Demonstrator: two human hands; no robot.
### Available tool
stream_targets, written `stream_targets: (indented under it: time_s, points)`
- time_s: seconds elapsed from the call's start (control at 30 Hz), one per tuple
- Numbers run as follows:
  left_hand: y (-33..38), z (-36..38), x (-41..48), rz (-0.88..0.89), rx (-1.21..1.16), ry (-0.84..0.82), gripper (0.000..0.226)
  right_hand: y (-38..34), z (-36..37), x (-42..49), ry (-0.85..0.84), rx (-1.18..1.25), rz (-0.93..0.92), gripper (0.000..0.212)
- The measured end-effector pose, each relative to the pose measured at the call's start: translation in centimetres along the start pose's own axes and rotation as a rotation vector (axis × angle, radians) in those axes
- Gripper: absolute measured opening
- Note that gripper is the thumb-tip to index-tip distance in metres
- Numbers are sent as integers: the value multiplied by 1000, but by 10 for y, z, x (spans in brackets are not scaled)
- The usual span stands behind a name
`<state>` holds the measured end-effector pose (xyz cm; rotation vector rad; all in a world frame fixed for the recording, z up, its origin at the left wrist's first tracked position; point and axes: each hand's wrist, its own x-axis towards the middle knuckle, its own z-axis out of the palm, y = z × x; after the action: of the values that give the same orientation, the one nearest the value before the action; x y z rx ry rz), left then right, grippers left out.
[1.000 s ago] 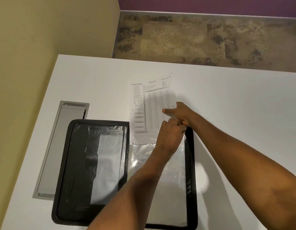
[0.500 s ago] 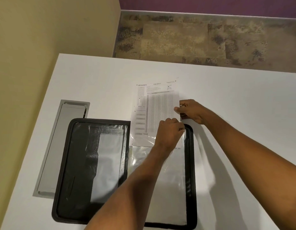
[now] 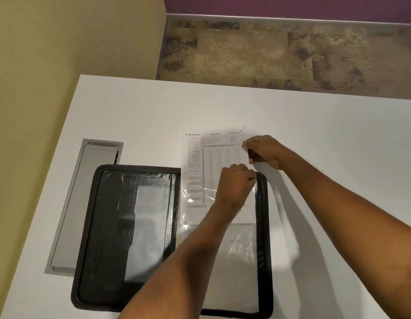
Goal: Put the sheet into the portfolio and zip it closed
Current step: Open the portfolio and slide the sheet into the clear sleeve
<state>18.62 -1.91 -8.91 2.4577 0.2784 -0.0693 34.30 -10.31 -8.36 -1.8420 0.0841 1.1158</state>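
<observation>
The black portfolio (image 3: 103, 226) lies open flat on the white table (image 3: 131, 116). Its right half carries a clear plastic sleeve (image 3: 236, 256). The printed sheet (image 3: 213, 157) is partly inside this sleeve, and its upper part sticks out past the portfolio's far edge. My left hand (image 3: 236, 185) rests on the sheet at the sleeve's mouth with its fingers curled around the plastic edge. My right hand (image 3: 264, 151) pinches the sheet's right edge near the top. The zipper pull is not visible.
A grey metal cable hatch (image 3: 85, 203) is set into the table just left of the portfolio. A yellow wall runs along the table's left side. Patterned carpet (image 3: 269, 54) lies beyond the table's far edge.
The sheet has slid toward me, deeper into the clear sleeve. My right hand has shifted from the sheet's middle to its right edge, higher up. My left hand has stayed at the sleeve's mouth.
</observation>
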Motion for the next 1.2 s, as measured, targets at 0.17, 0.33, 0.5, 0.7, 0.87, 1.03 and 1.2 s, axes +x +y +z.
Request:
stream_targets:
  time_s: [0.17, 0.33, 0.5, 0.7, 0.87, 1.03, 1.2]
  points:
    - [0, 1, 0, -8, -19, -15, 26, -11, 0, 6, 104, -22, -30, 17]
    - [0, 2, 0, -33, -19, 6, 25, -5, -5, -9, 5, -96, -35, 2]
    - [0, 4, 0, -40, -75, 21, 23, 11, -12, -24, -136, -202, -16, 3]
    - [0, 6, 0, -50, -70, -4, 22, 9, -12, -23, -243, -302, 67, 12]
    - [2, 4, -2, -79, -60, -7, 23, -4, 3, -9, -50, -270, -108, 17]
    - [2, 6, -4, -73, -78, 6, 27, -14, -3, -7, -198, -508, -125, 19]
    - [2, 8, -7, -29, -72, 71, 22, -16, 0, -14, -402, -712, -76, 22]
